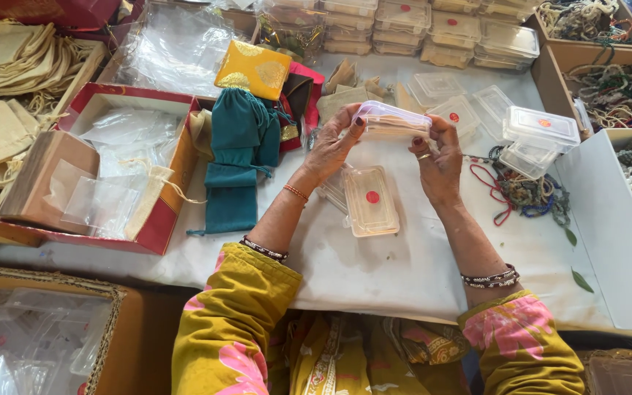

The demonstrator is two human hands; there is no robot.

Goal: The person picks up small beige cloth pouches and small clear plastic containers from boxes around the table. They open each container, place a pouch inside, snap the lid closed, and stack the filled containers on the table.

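Both hands hold a small clear plastic box [393, 121] above the white table [374, 271]. My left hand [333, 146] grips its left end with thumb and fingers. My right hand [439, 157] pinches its right end; a ring shows on one finger. The box holds something beige. Directly below the hands, a closed clear box with a red dot sticker [371, 200] lies flat on the table, on top of another clear box.
Teal cloth pouches [239, 157] and a yellow brocade pouch [254, 69] lie left of the hands. A red tray of clear plastic bags [122, 157] sits at left. Stacked clear boxes [539, 132] and bead strings [524, 192] lie right. Cardboard trays of beads [612, 91] line the right edge.
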